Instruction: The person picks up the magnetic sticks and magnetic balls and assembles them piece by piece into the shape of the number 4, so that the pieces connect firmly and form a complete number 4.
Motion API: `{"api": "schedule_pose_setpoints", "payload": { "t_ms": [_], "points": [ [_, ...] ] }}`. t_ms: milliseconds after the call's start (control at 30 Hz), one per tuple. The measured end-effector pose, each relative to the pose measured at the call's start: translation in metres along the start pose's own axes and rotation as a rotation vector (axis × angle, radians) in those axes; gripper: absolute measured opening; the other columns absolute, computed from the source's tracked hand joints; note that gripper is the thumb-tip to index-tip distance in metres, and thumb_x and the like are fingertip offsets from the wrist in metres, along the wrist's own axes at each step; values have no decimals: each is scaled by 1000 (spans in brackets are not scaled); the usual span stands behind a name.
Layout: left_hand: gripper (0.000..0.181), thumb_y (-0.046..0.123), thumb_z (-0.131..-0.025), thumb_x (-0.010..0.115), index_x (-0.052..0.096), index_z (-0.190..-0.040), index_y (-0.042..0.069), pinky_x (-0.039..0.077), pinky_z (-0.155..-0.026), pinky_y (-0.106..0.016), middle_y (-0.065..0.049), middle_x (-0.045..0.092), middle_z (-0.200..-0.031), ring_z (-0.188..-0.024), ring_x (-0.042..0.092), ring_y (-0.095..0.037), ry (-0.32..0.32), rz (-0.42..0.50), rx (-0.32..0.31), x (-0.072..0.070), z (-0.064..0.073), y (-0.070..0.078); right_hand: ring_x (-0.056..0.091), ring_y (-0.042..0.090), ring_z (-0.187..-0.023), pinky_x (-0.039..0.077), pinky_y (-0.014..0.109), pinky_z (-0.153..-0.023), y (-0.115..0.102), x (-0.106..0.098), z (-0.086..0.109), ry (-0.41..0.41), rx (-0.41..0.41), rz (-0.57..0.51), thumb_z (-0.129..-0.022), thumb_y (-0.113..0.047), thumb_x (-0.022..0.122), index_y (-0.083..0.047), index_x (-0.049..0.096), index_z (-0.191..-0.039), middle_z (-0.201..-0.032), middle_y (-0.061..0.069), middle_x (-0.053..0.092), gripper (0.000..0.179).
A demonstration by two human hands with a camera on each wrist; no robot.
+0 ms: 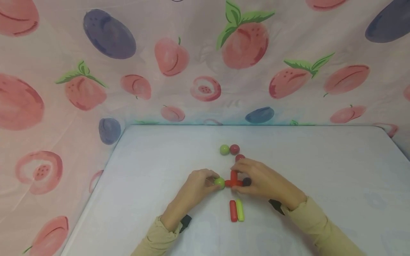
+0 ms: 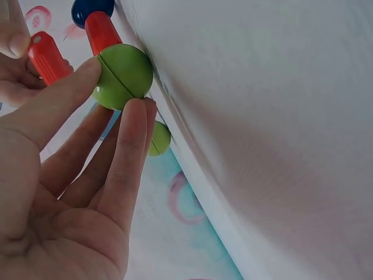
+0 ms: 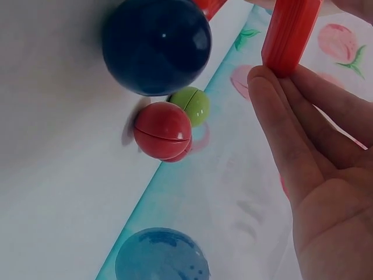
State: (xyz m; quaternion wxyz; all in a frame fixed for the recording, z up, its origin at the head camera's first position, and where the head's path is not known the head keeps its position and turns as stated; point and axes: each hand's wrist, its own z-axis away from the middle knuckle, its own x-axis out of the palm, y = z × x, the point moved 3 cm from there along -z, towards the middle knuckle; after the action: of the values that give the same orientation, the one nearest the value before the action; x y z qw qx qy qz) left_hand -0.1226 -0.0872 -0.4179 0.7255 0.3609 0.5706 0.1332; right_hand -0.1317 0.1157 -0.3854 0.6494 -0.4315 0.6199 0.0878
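My left hand (image 1: 195, 184) pinches a green ball (image 2: 125, 76) between thumb and fingertips. From that ball a red rod (image 2: 104, 32) runs to a dark blue ball (image 3: 157, 46), forming one bar with a ball at either end. My right hand (image 1: 264, 179) holds a second red rod (image 3: 291, 35) by its two ends, thumb at the near end and fingers at the far one. In the head view this rod crosses over the middle of the bar. The right palm partly hides the blue ball there.
Beyond the hands, a green ball (image 1: 224, 149) and a red ball (image 1: 235, 149) sit side by side, with another red ball (image 1: 240, 157) just behind my right fingers. Nearer me, a red rod (image 1: 233, 211) and a yellow rod (image 1: 240, 210) lie together on the white table (image 1: 153, 153).
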Motion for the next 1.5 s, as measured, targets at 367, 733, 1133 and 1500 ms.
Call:
{"api": "schedule_pose_setpoints", "payload": {
  "t_ms": [367, 733, 1133, 1500],
  "points": [
    [29, 29, -86, 78, 73, -109, 11, 55, -76, -22, 1, 74, -97, -83, 67, -8, 6, -10, 10, -1, 1, 3, 60, 15, -94, 58, 30, -84, 1, 1, -13, -5, 42, 25, -78, -34, 85, -10, 70, -110, -105, -2, 65, 43],
    [23, 27, -86, 78, 72, -102, 13, 56, -75, -23, 1, 74, -95, -82, 67, -8, 11, -7, 5, -2, 2, 2, 59, 16, -99, 56, 35, -91, 5, 2, -26, -9, 75, 14, -82, -27, 82, -6, 69, -115, -110, 2, 66, 42],
    [21, 27, -85, 79, 73, -100, 14, 55, -75, -22, 2, 74, -92, -80, 66, -6, 9, 0, 13, 1, 1, 1, 62, 21, -106, 54, 39, -96, 4, 5, -34, -19, 94, 12, -82, -31, 82, -3, 68, -118, -115, 7, 67, 48],
    [20, 24, -83, 80, 73, -98, 14, 55, -74, -21, 4, 74, -91, -79, 65, -5, 15, 10, 27, 1, 1, 1, 62, 22, -109, 53, 38, -98, 4, 13, -40, -6, 81, 36, -81, -29, 82, -2, 69, -116, -116, 8, 66, 46]
  ]
}}
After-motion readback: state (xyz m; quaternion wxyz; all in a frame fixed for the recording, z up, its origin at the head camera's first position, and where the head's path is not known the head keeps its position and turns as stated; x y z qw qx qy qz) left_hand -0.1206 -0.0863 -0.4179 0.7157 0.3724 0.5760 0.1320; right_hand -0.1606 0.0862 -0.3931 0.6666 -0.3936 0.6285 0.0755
